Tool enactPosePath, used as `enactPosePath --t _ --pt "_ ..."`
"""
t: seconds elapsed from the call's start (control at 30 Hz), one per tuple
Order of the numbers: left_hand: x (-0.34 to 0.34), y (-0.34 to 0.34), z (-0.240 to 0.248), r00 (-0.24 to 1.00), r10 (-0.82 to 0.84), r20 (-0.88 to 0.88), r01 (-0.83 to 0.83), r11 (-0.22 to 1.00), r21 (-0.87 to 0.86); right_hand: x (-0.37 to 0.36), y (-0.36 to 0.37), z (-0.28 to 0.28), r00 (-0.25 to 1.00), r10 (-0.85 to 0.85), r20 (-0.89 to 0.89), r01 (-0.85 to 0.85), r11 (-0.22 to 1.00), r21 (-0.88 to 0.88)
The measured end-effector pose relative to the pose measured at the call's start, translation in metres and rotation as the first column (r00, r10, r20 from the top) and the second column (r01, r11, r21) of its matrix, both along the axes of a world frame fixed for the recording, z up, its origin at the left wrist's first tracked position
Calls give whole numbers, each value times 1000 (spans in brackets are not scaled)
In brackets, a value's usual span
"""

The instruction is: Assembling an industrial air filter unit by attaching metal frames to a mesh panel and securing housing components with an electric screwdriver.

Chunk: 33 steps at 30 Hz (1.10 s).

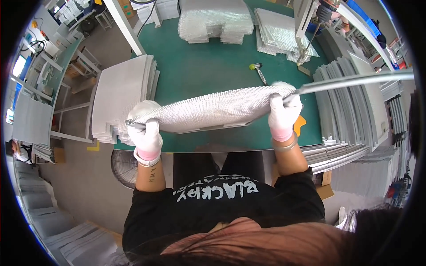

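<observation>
My left hand point(146, 129) and my right hand point(284, 111), both in white gloves, hold up a silvery mesh panel point(217, 108) above the green worktable point(195, 66). My left hand closes on its left end, thumb on the near side, beside a small metal channel end point(129, 122). At the right end, my right hand is closed round the panel's upper corner. A long grey metal strip point(355, 81) runs from there out to the right; my glove hides how the two meet. Beyond the panel lies a small tool with a yellow-green head point(255, 66) and pale handle.
Silvery mesh sheets point(215, 20) are piled at the far side, with another mesh pile point(277, 33) to their right. Grey panels point(120, 84) stand stacked at left, more panels point(346, 97) at right. An orange-yellow piece point(300, 126) lies by my right wrist. A fan point(123, 168) stands below left.
</observation>
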<state>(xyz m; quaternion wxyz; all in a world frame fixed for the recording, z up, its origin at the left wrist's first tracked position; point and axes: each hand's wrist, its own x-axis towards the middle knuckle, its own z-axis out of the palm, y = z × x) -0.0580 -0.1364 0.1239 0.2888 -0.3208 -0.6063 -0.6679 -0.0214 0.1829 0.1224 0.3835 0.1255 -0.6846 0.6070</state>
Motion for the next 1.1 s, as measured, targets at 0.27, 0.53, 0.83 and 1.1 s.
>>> enactPosePath --t 0.27,0.53,0.83,1.1 --pt "1 -5 -12 982 68 175 -86 992 97 -7 3 41 981 194 -24 -195 976 -101" --pt "0 -12 -11 991 33 126 -35 999 11 1 23 120 911 322 259 -413 737 535" --pt "3 -38 24 982 -49 185 104 947 -304 7 3 170 922 317 223 -320 299 899" --pt "10 -24 47 979 -47 197 101 956 -276 -5 -28 169 861 401 314 -412 186 892"
